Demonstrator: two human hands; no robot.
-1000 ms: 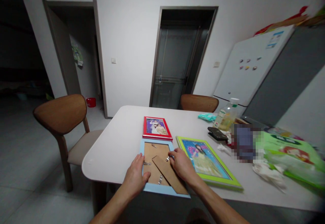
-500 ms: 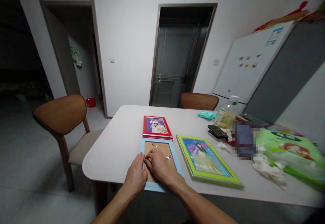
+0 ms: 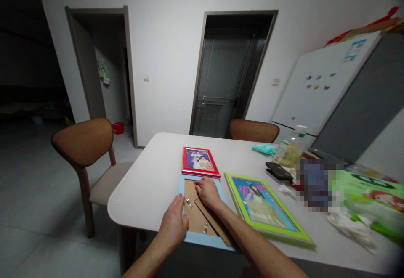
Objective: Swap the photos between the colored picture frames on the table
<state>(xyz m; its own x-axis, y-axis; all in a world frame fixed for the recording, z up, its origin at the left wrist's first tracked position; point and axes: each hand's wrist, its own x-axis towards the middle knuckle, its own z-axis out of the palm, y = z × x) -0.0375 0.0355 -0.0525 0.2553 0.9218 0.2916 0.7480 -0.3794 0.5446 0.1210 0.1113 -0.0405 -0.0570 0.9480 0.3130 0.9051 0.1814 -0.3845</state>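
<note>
A light-blue picture frame (image 3: 208, 240) lies face down at the table's near edge, its brown backing board (image 3: 193, 218) showing. Small metal clips (image 3: 205, 227) sit on the backing. My left hand (image 3: 174, 221) holds the frame's left edge, fingers along the rim and thumb near the lower left. Over the upper part of the backing, my right hand (image 3: 208, 191) has its fingers bent together on the top metal clip (image 3: 198, 183), which they partly cover. My right forearm hides part of the frame's right side and the brown stand leg (image 3: 212, 219).
Behind the blue frame lies a red-framed photo (image 3: 200, 173); to the right, a green-framed photo (image 3: 233, 194). Further right are a black phone or wallet (image 3: 279, 171), a bottle (image 3: 288, 149), crumpled tissues (image 3: 350, 229) and a green package (image 3: 378, 189). Wooden chairs (image 3: 85, 141) stand around the table.
My right hand has moved from the left side of the backing up to the top clip, uncovering the left clip. My left hand stays at the left edge. The view has shifted slightly.
</note>
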